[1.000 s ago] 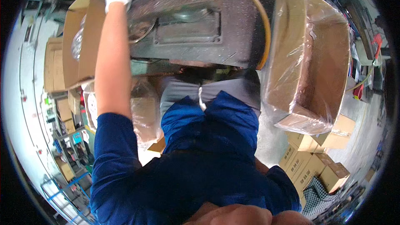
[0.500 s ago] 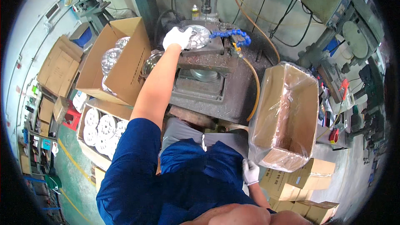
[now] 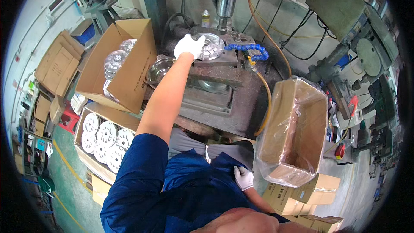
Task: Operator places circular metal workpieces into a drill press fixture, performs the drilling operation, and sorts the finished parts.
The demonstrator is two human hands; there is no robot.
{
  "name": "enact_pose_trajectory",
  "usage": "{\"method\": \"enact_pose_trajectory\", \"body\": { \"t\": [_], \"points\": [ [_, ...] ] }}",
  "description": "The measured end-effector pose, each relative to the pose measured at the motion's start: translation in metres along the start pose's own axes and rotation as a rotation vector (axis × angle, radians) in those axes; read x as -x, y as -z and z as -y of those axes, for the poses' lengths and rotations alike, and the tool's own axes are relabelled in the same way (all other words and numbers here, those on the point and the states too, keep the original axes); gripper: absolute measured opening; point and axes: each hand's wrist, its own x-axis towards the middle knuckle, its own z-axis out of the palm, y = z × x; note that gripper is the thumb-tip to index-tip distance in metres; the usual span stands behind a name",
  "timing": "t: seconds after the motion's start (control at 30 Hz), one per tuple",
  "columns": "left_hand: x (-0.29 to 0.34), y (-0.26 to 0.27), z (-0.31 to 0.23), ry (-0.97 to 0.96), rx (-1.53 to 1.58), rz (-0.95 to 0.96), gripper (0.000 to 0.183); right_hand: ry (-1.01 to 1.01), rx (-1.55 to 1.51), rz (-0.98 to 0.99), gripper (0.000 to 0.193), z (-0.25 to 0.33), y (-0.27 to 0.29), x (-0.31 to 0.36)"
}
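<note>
At the press, my left hand (image 3: 189,46), in a white glove, is closed on the left edge of a shiny round metal disc (image 3: 211,46) with cut-out openings. This disc lies on a raised metal fixture (image 3: 217,61), below and in front of the press shaft (image 3: 225,12). A blue segmented coolant hose (image 3: 246,48) reaches the disc's right side. Just left of the fixture sits a round metal bowl-like part (image 3: 160,70), partly behind my forearm. My right hand (image 3: 244,178), also gloved, rests against my right thigh with loose fingers and nothing visible in it.
Left of the press, a tall carton (image 3: 133,84) holds several shiny discs; a lower carton (image 3: 92,162) holds stacked discs. A plastic-lined carton (image 3: 267,146) stands at right, above other cardboard boxes (image 3: 280,196). Behind the fixture are a spray can (image 3: 205,18) and a green post (image 3: 153,4).
The view has shifted slightly. My left hand stays on the disc. My right hand has moved left, closer to my waist. The press shaft appears lower, nearer the disc.
</note>
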Motion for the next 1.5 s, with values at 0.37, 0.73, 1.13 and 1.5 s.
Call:
{"method": "enact_pose_trajectory", "body": {
  "t": [0.37, 0.73, 1.13, 1.5],
  "points": [
    [0.0, -0.004, 0.0, -0.007, 0.034, -0.021, 0.068, -0.039, 0.027, -0.013, 0.039, 0.0, -0.011, -0.014],
    [0.003, 0.004, -0.006, 0.028, 0.017, 0.034, 0.074, -0.066, 0.014, -0.033, 0.04, -0.001, -0.011, -0.016],
    [0.002, 0.003, -0.004, 0.026, 0.01, 0.037, 0.074, -0.147, -0.008, -0.023, 0.04, 0.002, -0.008, -0.017],
    [-0.002, -0.001, -0.002, -0.01, -0.013, 0.026, 0.074, -0.167, -0.01, -0.048, 0.038, 0.001, -0.006, -0.013]
  ]
}}
